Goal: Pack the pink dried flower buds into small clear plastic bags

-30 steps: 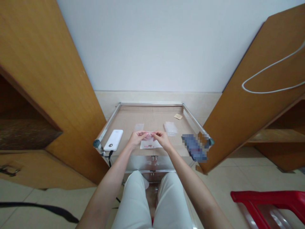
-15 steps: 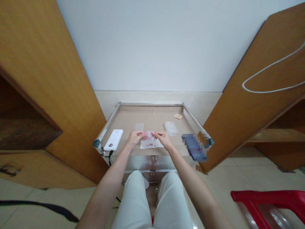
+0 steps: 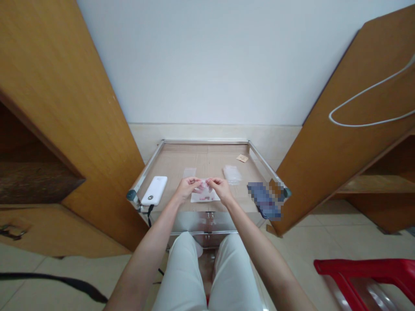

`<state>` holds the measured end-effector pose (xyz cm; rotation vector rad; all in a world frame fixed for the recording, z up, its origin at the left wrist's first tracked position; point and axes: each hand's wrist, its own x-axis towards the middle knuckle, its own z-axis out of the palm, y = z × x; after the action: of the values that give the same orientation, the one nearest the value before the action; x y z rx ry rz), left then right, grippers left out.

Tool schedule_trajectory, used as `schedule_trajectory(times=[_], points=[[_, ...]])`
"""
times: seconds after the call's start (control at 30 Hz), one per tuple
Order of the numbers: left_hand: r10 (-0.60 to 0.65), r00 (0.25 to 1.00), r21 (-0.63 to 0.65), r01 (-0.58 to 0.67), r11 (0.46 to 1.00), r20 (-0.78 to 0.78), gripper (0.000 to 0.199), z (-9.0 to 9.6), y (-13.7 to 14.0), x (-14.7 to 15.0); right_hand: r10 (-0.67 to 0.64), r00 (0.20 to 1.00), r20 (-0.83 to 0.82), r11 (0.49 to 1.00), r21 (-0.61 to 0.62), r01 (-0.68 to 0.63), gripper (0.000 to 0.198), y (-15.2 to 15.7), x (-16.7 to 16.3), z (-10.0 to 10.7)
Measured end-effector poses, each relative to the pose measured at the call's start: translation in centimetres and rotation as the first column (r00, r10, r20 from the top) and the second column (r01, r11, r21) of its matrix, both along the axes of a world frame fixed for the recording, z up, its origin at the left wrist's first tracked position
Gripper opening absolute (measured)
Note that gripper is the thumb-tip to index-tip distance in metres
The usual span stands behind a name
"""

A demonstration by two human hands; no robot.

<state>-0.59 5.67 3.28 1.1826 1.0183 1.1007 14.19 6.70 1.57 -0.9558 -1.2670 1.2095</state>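
My left hand (image 3: 188,187) and my right hand (image 3: 221,188) pinch the upper edge of a small clear plastic bag (image 3: 204,185) between fingers and thumbs. The fingertips of both hands are close together. Just below the bag, a white sheet (image 3: 196,198) with small reddish spots or pieces lies on the tabletop. Whether these are printed marks or loose bits, or lie inside the bag, I cannot tell. Beyond my left hand lies a flat clear plastic piece (image 3: 189,172). A stack of clear plastic bags (image 3: 232,174) rests beyond my right hand.
The table (image 3: 207,156) has a raised metal rim. On it are a white power bank (image 3: 154,190) at left, a small tan paper (image 3: 242,158) at back right and a blurred dark blue item (image 3: 264,201) at right. Wooden cabinets flank it; a red stool (image 3: 366,268) stands lower right.
My hands have drawn slightly closer together along the bag's upper edge. Other things on the table have stayed put.
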Motion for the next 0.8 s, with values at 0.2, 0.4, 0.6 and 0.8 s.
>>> schedule_trajectory(times=[0.2, 0.4, 0.6, 0.8], points=[[0.027, 0.999, 0.034, -0.026, 0.999, -0.026, 0.034, 0.0, 0.0, 0.0, 0.053, 0.999, 0.008, 0.999, 0.007, -0.054, 0.027, -0.1, -0.3, 0.0], [0.037, 0.999, 0.03, -0.037, 0.999, -0.011, 0.035, -0.5, 0.2, 0.1, 0.064, 0.997, 0.039, 0.998, 0.026, -0.065, 0.024, 0.3, -0.4, -0.9], [0.038, 0.999, 0.033, -0.037, 0.999, -0.027, 0.038, -0.5, 0.3, 0.6, 0.008, 0.995, 0.096, 0.998, 0.062, -0.014, 0.023, 0.3, -0.6, -0.8], [0.08, 0.996, 0.039, -0.078, 0.996, -0.034, 0.039, -0.9, 0.5, 1.0, -0.025, 0.991, 0.132, 0.998, 0.055, 0.018, 0.02, 0.0, -0.8, -0.4]])
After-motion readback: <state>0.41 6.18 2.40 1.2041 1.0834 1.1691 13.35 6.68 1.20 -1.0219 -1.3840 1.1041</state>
